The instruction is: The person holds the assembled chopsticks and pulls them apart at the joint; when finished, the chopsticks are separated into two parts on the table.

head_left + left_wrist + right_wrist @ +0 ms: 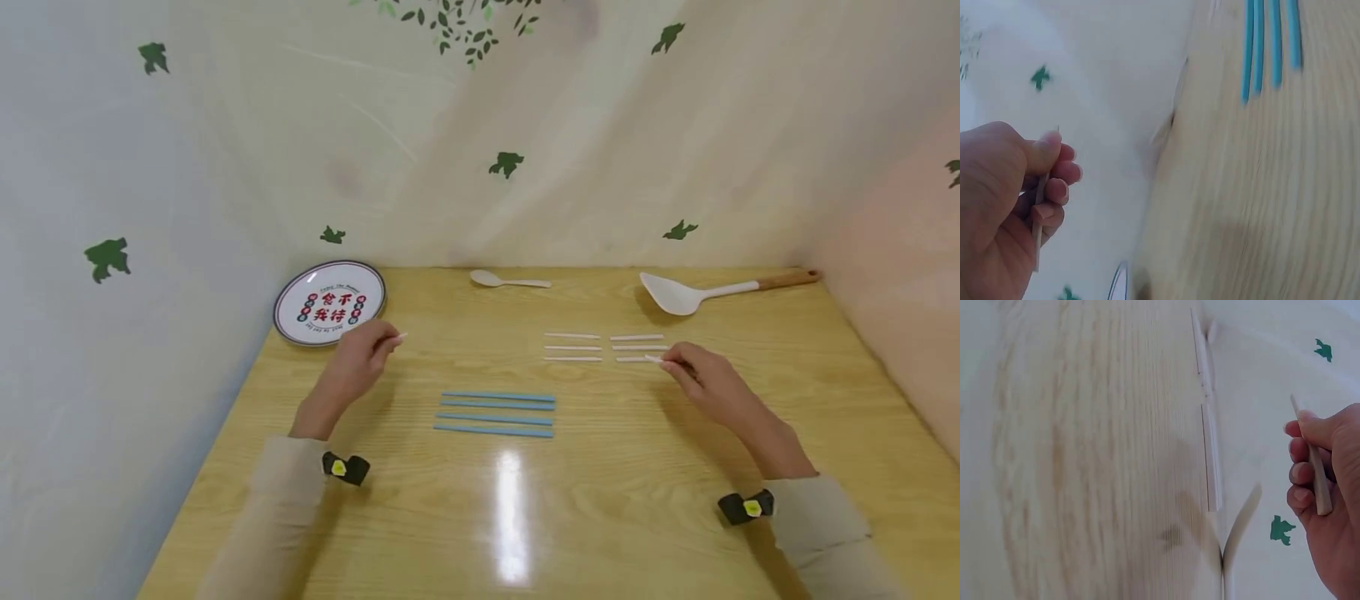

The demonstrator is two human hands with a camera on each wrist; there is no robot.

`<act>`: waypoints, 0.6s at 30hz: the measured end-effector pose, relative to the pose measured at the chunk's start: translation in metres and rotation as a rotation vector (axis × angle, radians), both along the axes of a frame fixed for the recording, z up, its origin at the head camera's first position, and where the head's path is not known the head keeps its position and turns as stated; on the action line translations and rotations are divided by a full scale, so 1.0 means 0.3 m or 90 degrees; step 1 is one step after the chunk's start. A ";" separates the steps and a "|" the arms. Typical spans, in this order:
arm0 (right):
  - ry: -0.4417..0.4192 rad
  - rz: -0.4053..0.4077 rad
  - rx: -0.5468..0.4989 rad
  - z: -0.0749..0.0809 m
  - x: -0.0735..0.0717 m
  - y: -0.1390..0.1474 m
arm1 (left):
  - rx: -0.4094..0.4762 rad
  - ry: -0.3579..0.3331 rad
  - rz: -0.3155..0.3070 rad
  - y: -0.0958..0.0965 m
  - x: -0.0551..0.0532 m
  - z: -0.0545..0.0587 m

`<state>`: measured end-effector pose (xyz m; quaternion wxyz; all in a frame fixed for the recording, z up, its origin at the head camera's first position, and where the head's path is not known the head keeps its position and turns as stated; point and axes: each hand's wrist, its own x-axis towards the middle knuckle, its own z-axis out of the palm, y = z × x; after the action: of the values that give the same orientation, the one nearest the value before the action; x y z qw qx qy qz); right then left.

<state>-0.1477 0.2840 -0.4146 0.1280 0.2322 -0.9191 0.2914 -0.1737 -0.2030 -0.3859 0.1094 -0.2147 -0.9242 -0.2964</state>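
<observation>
In the head view my left hand (358, 358) is raised in front of the oval plate (298, 289), pinching a thin pale stick (402, 335). The left wrist view shows that stick (1037, 245) running under the thumb and across the curled fingers. My right hand (708, 382) grips another pale stick, its tip overlapping the rows of short white sticks (572, 347) in the head view. Seen from the right wrist, this stick (1321, 481) tapers toward the thumb and has a thicker blunt end. Several light-blue chopsticks (525, 432) lie side by side between the hands, nearer me.
Along the back of the wooden table (615, 517) lie a small white spoon (487, 278) and a white spatula (672, 297) with a wooden handle. Pale walls with green leaf prints (506, 164) enclose the table at the back and both sides.
</observation>
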 end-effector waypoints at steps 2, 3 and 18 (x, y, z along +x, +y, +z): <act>-0.016 0.008 0.002 0.005 -0.007 0.016 | -0.008 -0.017 -0.027 0.032 -0.006 0.009; -0.017 0.013 -0.001 0.003 -0.010 0.019 | -0.014 -0.025 -0.042 0.057 -0.008 0.006; -0.069 -0.040 -0.029 -0.053 -0.013 0.050 | -0.065 -0.122 -0.166 0.511 -0.024 -0.085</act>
<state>-0.1516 0.2990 -0.4306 0.0927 0.1841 -0.9246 0.3203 -0.1810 -0.0497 -0.4113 -0.0296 -0.3087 -0.9086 -0.2797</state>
